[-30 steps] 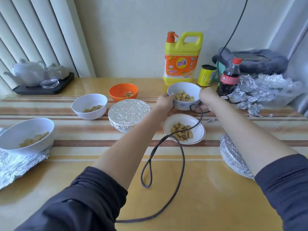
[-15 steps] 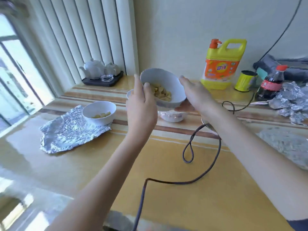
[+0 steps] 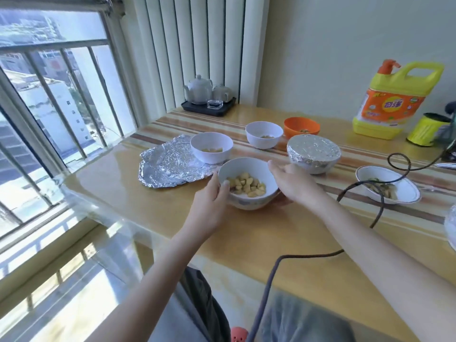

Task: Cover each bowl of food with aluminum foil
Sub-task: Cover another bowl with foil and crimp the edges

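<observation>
near the middle of the frame a white ceramic bowl of pale yellow food chunks (image 3: 248, 183) was held between both hands just beside the right edge of a crinkled sheet of aluminum foil (image 3: 170, 166) spread on the yellow striped table (image 3: 283, 233); whether the bowl's base touched the table could not be told. the left hand (image 3: 209, 206) gripped the bowl's left rim, thumb curled over the edge, and the right hand (image 3: 293, 183) cupped its right side with fingers curled round the wall. a plain white bowl (image 3: 211, 147) sat on the foil sheet's upper right part. further up stood another white bowl (image 3: 264, 135) and an orange plastic bowl (image 3: 301, 128). a bowl covered tight with foil (image 3: 313, 154) sat right of centre. a shallow white dish with food (image 3: 387, 185) lay at the right, crossed by a dark cable (image 3: 271, 280). a yellow detergent jug (image 3: 394, 99) stood at the upper right and a white teapot set on a black tray (image 3: 208, 97) at upper centre.
</observation>
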A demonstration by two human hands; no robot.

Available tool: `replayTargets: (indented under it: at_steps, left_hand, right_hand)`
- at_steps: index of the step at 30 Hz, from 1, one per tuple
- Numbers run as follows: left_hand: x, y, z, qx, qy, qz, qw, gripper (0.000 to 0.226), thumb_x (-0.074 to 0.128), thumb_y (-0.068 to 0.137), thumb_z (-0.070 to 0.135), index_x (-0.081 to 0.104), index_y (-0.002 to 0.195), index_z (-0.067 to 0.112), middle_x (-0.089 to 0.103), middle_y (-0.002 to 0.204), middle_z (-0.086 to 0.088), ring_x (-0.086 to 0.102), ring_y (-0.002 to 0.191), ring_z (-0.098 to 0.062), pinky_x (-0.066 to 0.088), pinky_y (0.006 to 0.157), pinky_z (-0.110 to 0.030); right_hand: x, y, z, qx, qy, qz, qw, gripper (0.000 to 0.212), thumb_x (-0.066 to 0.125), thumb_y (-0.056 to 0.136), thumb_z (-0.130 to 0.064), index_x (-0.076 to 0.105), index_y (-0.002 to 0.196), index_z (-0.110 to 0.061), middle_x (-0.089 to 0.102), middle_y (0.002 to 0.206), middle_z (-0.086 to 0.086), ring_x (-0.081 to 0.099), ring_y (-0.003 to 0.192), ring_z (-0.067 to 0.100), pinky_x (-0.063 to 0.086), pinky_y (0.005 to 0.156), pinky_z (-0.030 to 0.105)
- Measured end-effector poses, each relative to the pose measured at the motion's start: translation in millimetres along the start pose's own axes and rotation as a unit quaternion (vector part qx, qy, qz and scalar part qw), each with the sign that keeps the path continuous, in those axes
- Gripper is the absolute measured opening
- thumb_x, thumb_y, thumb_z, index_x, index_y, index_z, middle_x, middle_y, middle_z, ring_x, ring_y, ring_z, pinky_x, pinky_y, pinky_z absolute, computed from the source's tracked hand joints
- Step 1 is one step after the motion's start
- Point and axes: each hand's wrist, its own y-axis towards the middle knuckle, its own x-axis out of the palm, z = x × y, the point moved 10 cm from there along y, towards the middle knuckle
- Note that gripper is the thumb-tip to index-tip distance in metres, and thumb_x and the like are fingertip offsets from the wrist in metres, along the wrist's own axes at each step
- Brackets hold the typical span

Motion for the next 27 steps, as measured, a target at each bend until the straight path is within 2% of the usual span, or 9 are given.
replayTargets:
  at_steps: [2, 4, 6, 9, 11, 15, 18, 22, 27]
  left_hand:
    - [-23, 2, 5, 0.071, 0.075, 0.059, 0.993, 0.025, 0.044, 0.102, 0.016, 0.063, 0.116, 0.006, 0.067, 0.096, -0.010, 0.058, 0.092, -0.029, 0.039, 0.073, -0.029]
    - [-46, 11, 3, 0.129, 0.190, 0.108, 0.967, 0.026, 0.057, 0.094, 0.007, 0.064, 0.119, 0.001, 0.067, 0.110, -0.017, 0.056, 0.102, -0.037, 0.044, 0.088, -0.040]
    - [-50, 31, -14, 0.153, 0.279, 0.053, 0.947, 0.049, 0.067, 0.084, 0.006, 0.058, 0.132, 0.006, 0.058, 0.131, -0.014, 0.045, 0.123, -0.039, 0.039, 0.102, -0.047]
    - [-48, 50, -42, 0.126, 0.284, -0.052, 0.949, 0.058, 0.068, 0.085, 0.017, 0.051, 0.140, 0.012, 0.049, 0.146, -0.008, 0.031, 0.143, -0.029, 0.012, 0.118, -0.035]
    - [-52, 52, -45, 0.109, 0.245, -0.028, 0.963, 0.047, 0.061, 0.087, 0.017, 0.058, 0.134, 0.011, 0.057, 0.138, -0.008, 0.044, 0.136, -0.026, 0.010, 0.114, -0.023]
    - [-65, 52, -47, 0.091, 0.216, 0.059, 0.970, 0.030, 0.056, 0.091, 0.009, 0.071, 0.116, 0.017, 0.069, 0.120, -0.001, 0.061, 0.111, -0.024, 0.042, 0.088, -0.029]
    - [-69, 56, -55, 0.085, 0.205, 0.086, 0.971, 0.031, 0.054, 0.088, 0.002, 0.073, 0.108, 0.017, 0.071, 0.110, -0.001, 0.063, 0.102, -0.025, 0.044, 0.078, -0.030]
    - [-78, 60, -59, 0.089, 0.165, 0.122, 0.975, 0.034, 0.056, 0.076, -0.007, 0.074, 0.095, 0.015, 0.072, 0.093, -0.005, 0.065, 0.090, -0.028, 0.048, 0.074, -0.034]
    - [-106, 55, -61, 0.054, 0.076, 0.255, 0.962, 0.025, 0.052, 0.084, -0.007, 0.064, 0.099, 0.009, 0.066, 0.094, -0.001, 0.058, 0.088, -0.023, 0.039, 0.071, -0.031]
  right_hand:
    - [-14, 13, -16, -0.027, -0.077, 0.047, 0.996, 0.057, 0.032, 0.100, -0.051, 0.062, 0.081, -0.006, 0.061, 0.079, 0.012, 0.060, 0.088, 0.033, 0.041, 0.067, 0.033]
    - [-20, 34, -41, -0.052, -0.075, 0.067, 0.994, 0.055, 0.042, 0.094, -0.057, 0.053, 0.125, -0.014, 0.060, 0.117, 0.011, 0.056, 0.109, 0.031, 0.047, 0.086, 0.038]
    - [2, 54, -77, -0.103, -0.064, -0.011, 0.993, 0.078, 0.057, 0.087, -0.057, 0.024, 0.148, -0.022, 0.038, 0.148, 0.009, 0.041, 0.131, 0.029, 0.039, 0.102, 0.042]
    - [54, 82, -115, -0.143, -0.135, -0.119, 0.973, 0.105, 0.065, 0.079, -0.061, -0.001, 0.154, -0.028, 0.001, 0.162, 0.005, 0.016, 0.146, 0.029, 0.025, 0.112, 0.044]
    - [78, 105, -118, -0.127, -0.148, -0.151, 0.969, 0.114, 0.067, 0.074, -0.065, -0.006, 0.153, -0.029, -0.006, 0.162, 0.005, 0.013, 0.147, 0.028, 0.024, 0.114, 0.046]
    - [101, 135, -112, -0.095, -0.100, -0.167, 0.976, 0.117, 0.072, 0.068, -0.066, 0.000, 0.153, -0.030, 0.028, 0.155, 0.007, 0.038, 0.134, 0.030, 0.039, 0.104, 0.044]
    - [92, 147, -115, -0.127, -0.078, -0.119, 0.982, 0.115, 0.075, 0.065, -0.064, 0.010, 0.153, -0.030, 0.033, 0.152, 0.008, 0.036, 0.135, 0.028, 0.037, 0.106, 0.041]
    - [43, 167, -110, -0.112, 0.068, -0.024, 0.991, 0.103, 0.078, 0.071, -0.052, 0.017, 0.151, -0.029, 0.034, 0.147, 0.010, 0.038, 0.132, 0.028, 0.039, 0.105, 0.043]
    - [31, 168, -103, -0.084, 0.108, -0.042, 0.990, 0.112, 0.077, 0.061, -0.060, 0.016, 0.150, -0.033, 0.031, 0.150, 0.005, 0.041, 0.130, 0.027, 0.049, 0.095, 0.049]
